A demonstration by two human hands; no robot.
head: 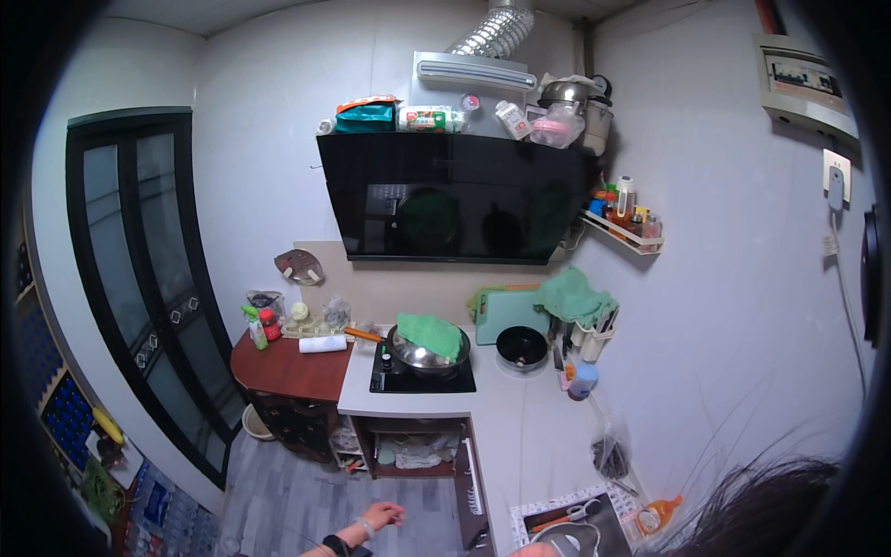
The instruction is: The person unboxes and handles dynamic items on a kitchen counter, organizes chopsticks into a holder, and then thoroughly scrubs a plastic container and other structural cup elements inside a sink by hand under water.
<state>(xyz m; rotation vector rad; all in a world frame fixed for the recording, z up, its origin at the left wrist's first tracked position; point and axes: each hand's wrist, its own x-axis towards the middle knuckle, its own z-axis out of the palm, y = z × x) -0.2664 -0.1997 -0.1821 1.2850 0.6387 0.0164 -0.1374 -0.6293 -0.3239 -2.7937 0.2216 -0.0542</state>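
My left hand (384, 515), with a bracelet and a dark watch at the wrist, hangs over the grey wood-look floor, its fingers loosely bent and holding nothing. Only a sliver of my right hand (532, 551) shows at the bottom edge, beside a greyish object at the sink (616, 519); its fingers and grip are hidden. In the sink area lie orange-handled scissors (583, 510). A lidded pan (424, 355) with a wooden handle sits on the black cooktop (390, 384), a green cloth (430, 335) draped over its lid. To its right stands a black bowl-shaped pan (522, 347).
A cabinet door (470, 487) stands open below the white counter (511, 411). On the counter are a green cutting board (508, 313), a knife holder (593, 342), a plastic bag (611, 452) and an orange bottle (656, 516). The range hood (452, 198) hangs above; a red-brown side table (292, 369) adjoins.
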